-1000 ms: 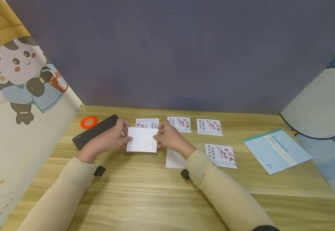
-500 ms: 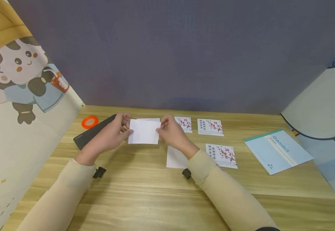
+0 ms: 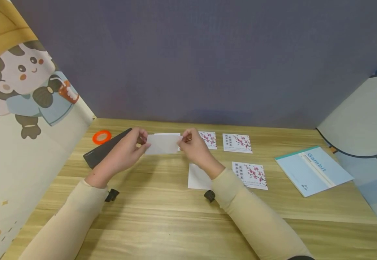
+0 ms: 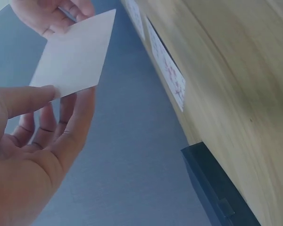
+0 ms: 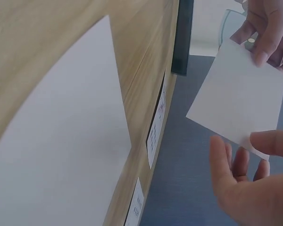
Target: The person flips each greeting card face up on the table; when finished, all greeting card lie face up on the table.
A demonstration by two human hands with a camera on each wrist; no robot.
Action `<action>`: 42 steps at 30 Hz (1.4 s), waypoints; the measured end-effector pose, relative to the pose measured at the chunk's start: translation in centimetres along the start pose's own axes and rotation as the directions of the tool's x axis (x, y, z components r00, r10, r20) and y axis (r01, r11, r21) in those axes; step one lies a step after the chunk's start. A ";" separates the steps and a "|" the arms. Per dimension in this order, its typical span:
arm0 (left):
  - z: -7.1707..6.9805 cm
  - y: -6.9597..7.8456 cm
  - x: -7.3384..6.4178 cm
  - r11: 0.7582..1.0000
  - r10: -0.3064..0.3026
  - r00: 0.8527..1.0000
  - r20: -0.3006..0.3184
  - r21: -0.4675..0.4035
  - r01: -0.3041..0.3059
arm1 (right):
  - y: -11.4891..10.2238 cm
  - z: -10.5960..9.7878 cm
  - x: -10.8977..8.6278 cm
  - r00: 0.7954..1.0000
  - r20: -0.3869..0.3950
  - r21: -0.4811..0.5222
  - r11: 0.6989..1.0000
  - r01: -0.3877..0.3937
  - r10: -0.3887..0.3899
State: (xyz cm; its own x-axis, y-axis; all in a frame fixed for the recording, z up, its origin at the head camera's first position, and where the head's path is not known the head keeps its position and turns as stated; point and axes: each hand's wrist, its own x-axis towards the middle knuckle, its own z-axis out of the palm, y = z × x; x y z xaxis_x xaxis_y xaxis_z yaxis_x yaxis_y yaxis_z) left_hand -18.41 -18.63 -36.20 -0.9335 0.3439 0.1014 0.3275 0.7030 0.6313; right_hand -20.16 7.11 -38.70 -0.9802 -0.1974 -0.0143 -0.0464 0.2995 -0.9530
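Observation:
Between both hands a card [image 3: 162,144] is held up off the table, its blank white side facing me. My left hand [image 3: 128,151] pinches its left edge between thumb and fingers. At the opposite edge my right hand [image 3: 196,148] pinches it the same way. In the left wrist view the white card [image 4: 75,56] slants between the two hands, and the right wrist view shows the same card [image 5: 240,94] gripped at both ends. Behind it, a card with printed blossoms [image 3: 167,134] lies on the table, mostly hidden.
Blossom cards [image 3: 237,143] lie along the back, another printed card [image 3: 250,175] nearer. A blank white card [image 3: 198,177] sits partly under the right forearm. Left are a black box [image 3: 105,150] and an orange ring [image 3: 102,137]; right, a blue Gambit notebook [image 3: 315,171].
Both hands have lifted the card slightly and tipped it, so its white face looks shorter and greyer. The cards on the table have stayed in place.

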 end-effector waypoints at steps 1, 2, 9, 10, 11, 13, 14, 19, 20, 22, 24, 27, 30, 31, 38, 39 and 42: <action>0.1 0.0 0.0 1.000 0.009 1.000 -0.010 0.010 -0.009 | 0.1 0.0 0.1 1.000 -0.006 -0.002 1.000 -0.002 0.002; 0.1 -0.1 0.0 1.000 0.020 1.000 -0.017 0.019 -0.019 | 0.2 -0.1 0.1 1.000 -0.013 -0.003 1.000 -0.005 0.005; 0.4 0.0 -0.1 0.996 0.073 0.995 -0.068 0.061 -0.069 | 0.9 0.0 0.6 0.999 -0.017 0.086 0.995 -0.046 0.048; 0.4 0.1 -0.2 0.994 0.084 0.994 -0.076 0.072 -0.078 | 1.0 0.0 0.6 0.998 -0.010 0.109 0.992 -0.056 0.057; 0.5 0.1 -0.2 0.993 0.093 0.992 -0.085 0.081 -0.086 | 1.0 0.0 0.7 0.998 -0.002 0.130 0.989 -0.069 0.069; 0.5 0.1 -0.2 0.988 0.117 0.988 -0.101 0.110 -0.105 | 1.0 0.0 0.7 0.995 0.015 0.161 0.982 -0.095 0.094; 0.6 0.2 -0.3 0.985 0.130 0.986 -0.108 0.126 -0.116 | 1.0 0.0 0.7 0.994 0.027 0.179 0.978 -0.110 0.107; 0.8 -0.1 -0.3 0.965 0.204 0.969 -0.138 0.192 -0.176 | 1.2 -0.1 0.9 0.978 0.104 0.245 0.948 -0.201 0.181; 0.9 -0.1 -0.4 0.961 0.221 0.965 -0.144 0.200 -0.190 | 1.4 -0.1 1.0 0.973 0.122 0.263 0.939 -0.220 0.194; 0.9 -0.2 -0.4 0.951 0.256 0.954 -0.158 0.215 -0.220 | 1.5 -0.2 1.1 0.962 0.159 0.311 0.914 -0.261 0.221; 1.0 -0.3 -0.4 0.940 0.295 0.940 -0.172 0.230 -0.253 | 1.5 -0.2 1.2 0.952 0.191 0.359 0.885 -0.296 0.241; 1.0 -0.3 -0.3 0.915 0.363 0.915 -0.178 0.255 -0.313 | 1.4 -0.3 1.2 0.942 0.217 0.422 0.845 -0.329 0.258; 1.0 -0.4 -0.3 0.888 0.423 0.890 -0.168 0.274 -0.370 | 1.3 -0.3 1.2 0.940 0.227 0.460 0.822 -0.335 0.256; 1.0 -0.4 -0.3 0.879 0.440 0.883 -0.162 0.280 -0.387 | 1.2 -0.4 1.2 0.940 0.228 0.470 0.817 -0.335 0.254; 1.0 -0.7 -0.3 0.831 0.516 0.848 -0.120 0.308 -0.462 | 1.2 -0.5 1.1 0.937 0.233 0.505 0.791 -0.347 0.262; 1.0 -0.8 -0.3 0.828 0.520 0.847 -0.112 0.309 -0.468 | 1.2 -0.5 1.1 0.936 0.233 0.509 0.786 -0.350 0.266; 1.1 -1.0 -0.5 0.823 0.525 0.846 -0.089 0.305 -0.479 | 1.3 -0.5 1.2 0.932 0.227 0.522 0.773 -0.361 0.282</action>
State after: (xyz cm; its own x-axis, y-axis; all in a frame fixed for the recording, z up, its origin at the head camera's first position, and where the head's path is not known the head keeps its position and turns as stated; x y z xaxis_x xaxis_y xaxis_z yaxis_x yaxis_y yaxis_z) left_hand -18.17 -18.86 -37.72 -0.6309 0.6048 0.4861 0.7612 0.6038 0.2366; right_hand -21.50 7.71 -39.84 -0.8831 -0.3118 -0.3505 0.4181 -0.1842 -0.8895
